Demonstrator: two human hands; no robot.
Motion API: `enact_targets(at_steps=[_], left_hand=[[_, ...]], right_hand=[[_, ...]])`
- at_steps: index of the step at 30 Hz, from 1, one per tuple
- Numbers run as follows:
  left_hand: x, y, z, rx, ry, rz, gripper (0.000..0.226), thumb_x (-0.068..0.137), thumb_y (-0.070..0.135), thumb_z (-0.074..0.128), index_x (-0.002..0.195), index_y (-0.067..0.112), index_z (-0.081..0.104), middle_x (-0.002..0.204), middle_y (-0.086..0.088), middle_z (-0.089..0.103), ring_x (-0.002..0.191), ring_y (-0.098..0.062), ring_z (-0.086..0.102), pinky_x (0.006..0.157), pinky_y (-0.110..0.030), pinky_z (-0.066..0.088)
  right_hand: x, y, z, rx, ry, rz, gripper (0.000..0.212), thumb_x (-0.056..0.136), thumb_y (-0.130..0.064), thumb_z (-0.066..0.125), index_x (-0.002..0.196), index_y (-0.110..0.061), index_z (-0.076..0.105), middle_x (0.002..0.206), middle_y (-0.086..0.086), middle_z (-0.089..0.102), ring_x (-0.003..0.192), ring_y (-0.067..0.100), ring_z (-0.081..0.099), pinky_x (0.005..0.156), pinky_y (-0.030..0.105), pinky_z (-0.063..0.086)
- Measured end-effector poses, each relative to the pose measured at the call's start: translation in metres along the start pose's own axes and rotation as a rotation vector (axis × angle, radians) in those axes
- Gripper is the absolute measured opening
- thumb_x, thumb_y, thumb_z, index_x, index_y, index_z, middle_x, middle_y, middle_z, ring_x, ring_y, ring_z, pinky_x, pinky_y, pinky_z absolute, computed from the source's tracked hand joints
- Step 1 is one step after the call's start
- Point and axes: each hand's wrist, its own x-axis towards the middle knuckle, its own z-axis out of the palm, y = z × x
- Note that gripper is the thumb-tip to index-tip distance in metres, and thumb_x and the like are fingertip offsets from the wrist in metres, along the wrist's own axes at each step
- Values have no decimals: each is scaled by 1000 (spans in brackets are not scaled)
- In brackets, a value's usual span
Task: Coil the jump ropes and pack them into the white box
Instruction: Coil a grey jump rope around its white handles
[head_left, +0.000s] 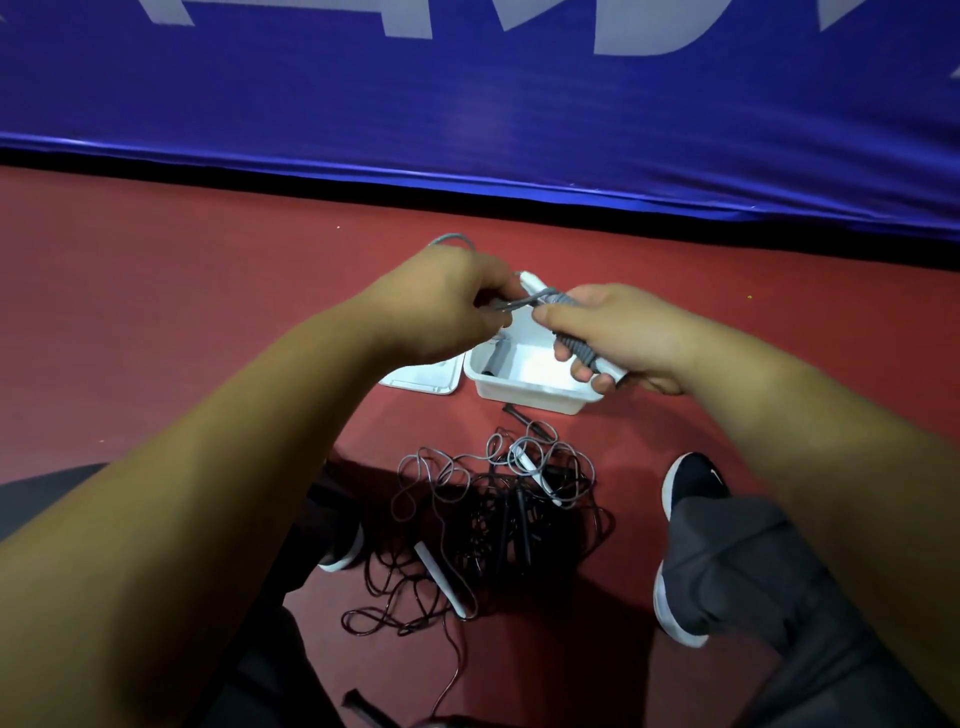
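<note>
Jump rope (570, 347): grey, wound on handles.
Right hand (621, 332): grips wound handles.
Left hand (447, 306): pinches cord tail (514, 304); best wrapped taut, end tucked.

Left hand (447, 306), right hand (623, 332) grip rope (575, 347), seemingly coiled.

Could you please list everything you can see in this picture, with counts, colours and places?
jump rope: one, grey cord wound round white handles, held above the box
white box: one, open, on the floor
lid: one, white, on the floor left of the box
rope pile: count unclear, grey and dark cords tangled, between the shoes
floor: red
banner: one, blue with white letters, behind
shoes: two, black, white soles
left hand: pinches the grey cord
right hand: grips the wound handles
</note>
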Motion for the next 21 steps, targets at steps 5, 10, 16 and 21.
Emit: enact_targets(at_steps=[5,10,16,21], left_hand=[[4,-9,7,-106,-128,-171,13,99,15,64,89,21,70,73,5,73,54,2,61,52,-15,45],[2,-6,22,-385,-145,-269,23,111,18,48,99,7,65,78,-7,70,55,-7,63,55,-21,54],[3,-1,19,-777,-80,-271,13,109,18,57,103,8,65,92,-12,73,80,-21,75,70,-33,62],[6,-3,17,-1007,-35,-296,9,106,18,62,99,13,65,84,-8,64,92,-25,77,88,-43,62]], right_hand=[[0,1,7,260,-74,-44,19,107,-31,65,118,-15,64,90,10,64,60,21,56,48,29,43],[-3,-6,6,376,-36,-9,33,103,-53,64,112,-21,63,86,5,64,57,18,51,47,25,36],[-7,-12,2,448,-3,58,55,87,-80,66,106,-29,60,76,-3,58,52,13,41,43,20,23],[-8,-16,-3,503,-19,47,50,90,-72,66,105,-26,56,73,-2,55,50,13,39,42,20,23]])
